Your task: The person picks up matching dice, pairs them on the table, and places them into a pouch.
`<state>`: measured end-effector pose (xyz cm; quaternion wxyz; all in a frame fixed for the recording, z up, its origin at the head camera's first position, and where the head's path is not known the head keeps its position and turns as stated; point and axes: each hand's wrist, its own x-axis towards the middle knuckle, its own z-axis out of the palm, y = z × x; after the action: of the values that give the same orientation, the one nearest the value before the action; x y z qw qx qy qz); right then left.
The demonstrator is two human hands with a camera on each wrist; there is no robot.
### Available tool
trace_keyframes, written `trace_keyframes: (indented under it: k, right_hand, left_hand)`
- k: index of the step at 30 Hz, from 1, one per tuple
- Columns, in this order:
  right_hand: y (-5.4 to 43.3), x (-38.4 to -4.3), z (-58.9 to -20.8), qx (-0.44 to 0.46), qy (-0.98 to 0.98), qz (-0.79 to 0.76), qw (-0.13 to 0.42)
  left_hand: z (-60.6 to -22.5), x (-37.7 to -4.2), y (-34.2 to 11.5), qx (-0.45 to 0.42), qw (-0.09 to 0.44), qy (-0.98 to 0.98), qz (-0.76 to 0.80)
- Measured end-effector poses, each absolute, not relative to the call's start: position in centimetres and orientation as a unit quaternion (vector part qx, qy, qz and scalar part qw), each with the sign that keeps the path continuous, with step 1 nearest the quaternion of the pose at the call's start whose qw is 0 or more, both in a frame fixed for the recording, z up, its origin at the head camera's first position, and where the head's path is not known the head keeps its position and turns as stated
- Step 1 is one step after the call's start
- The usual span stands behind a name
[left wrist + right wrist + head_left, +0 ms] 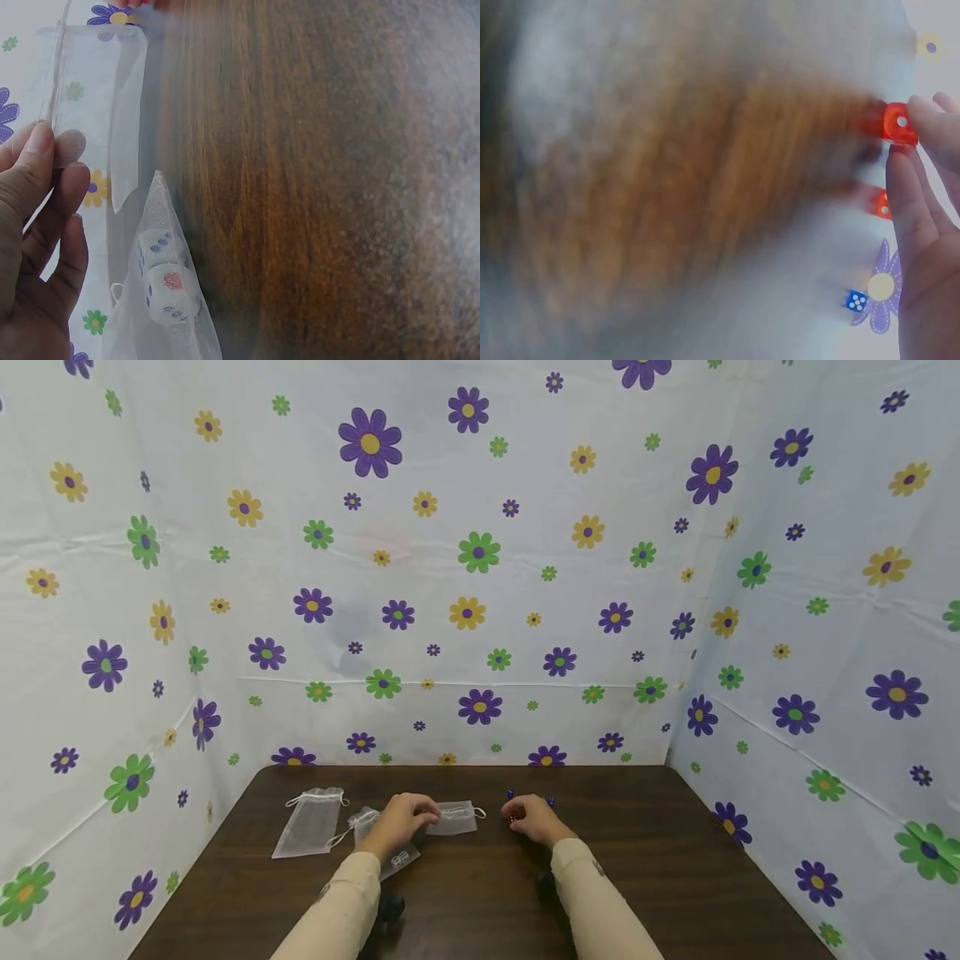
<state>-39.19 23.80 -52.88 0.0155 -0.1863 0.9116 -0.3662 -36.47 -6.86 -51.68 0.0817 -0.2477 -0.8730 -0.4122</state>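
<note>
My left hand (pixel 401 822) pinches the edge of a sheer white drawstring pouch (pixel 453 818) between thumb and fingers; the left wrist view shows this pouch (pixel 124 112) beyond the fingertips. Below that hand lies another sheer pouch with white dice (pixel 169 292) inside, partly covered by the arm in the head view. Over at the right, my right hand (pixel 536 818) holds a red die (pixel 900 124) by its fingertips. A second red die (pixel 881 202) and a blue die (pixel 856 301) are close to those fingers.
A flat sheer pouch (pixel 311 822) with white cords lies at the table's left. Blue dice (pixel 551 802) sit just beyond the right hand. The brown wooden table (pixel 480 902) ends at a flower-patterned cloth (pixel 480 652) behind and at both sides.
</note>
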Motion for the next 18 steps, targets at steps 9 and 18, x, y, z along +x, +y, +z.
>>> trace_keyframes:
  k: [9, 18]
  right_hand:
    - [24.6, -39.2, -51.8, -0.157, 0.893, -0.419, -0.046]
    - [26.2, -40.2, -52.3, -0.096, 0.894, -0.433, -0.07]
  left_hand:
    - [-52.1, -36.7, -7.0, -0.249, 0.095, -0.872, -0.411]
    - [-52.5, -37.1, -6.7, -0.255, 0.095, -0.872, -0.406]
